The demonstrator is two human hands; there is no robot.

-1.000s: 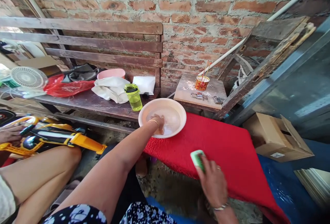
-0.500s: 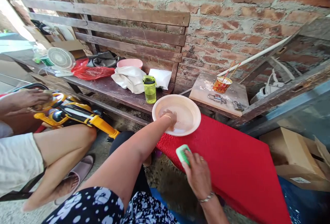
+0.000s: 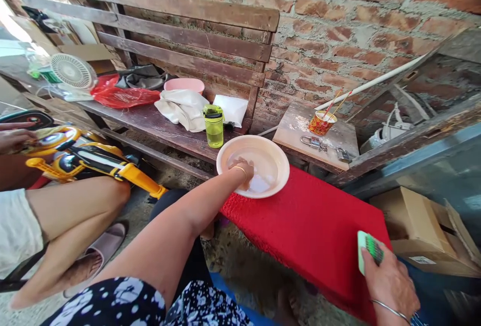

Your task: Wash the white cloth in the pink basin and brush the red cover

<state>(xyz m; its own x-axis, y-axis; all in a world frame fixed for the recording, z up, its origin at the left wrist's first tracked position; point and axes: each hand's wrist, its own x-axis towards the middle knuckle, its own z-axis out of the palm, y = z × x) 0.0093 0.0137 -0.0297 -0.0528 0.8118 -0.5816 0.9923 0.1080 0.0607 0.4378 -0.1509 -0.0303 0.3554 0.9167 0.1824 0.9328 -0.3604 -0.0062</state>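
Observation:
In my right hand is a green scrub brush, its bristles facing away to the right, over the far right end of a bench covered with red cloth. My left hand dips into cloudy water in a pale pink basin at the cloth's back left end. The water and the hand's angle hide its fingers, so what they touch does not show. A green water bottle stands just behind the basin on a wooden bench.
A small wooden stand bears a red cup with sticks and metal padlocks. A cardboard box sits at the right. On the left, a seated person holds a yellow-and-black toy. White cloth lies on the wooden bench.
My right hand has carried the scrub brush rightward from beside the basin to the red cloth's right end. My left hand stays in the basin. The view has shifted slightly.

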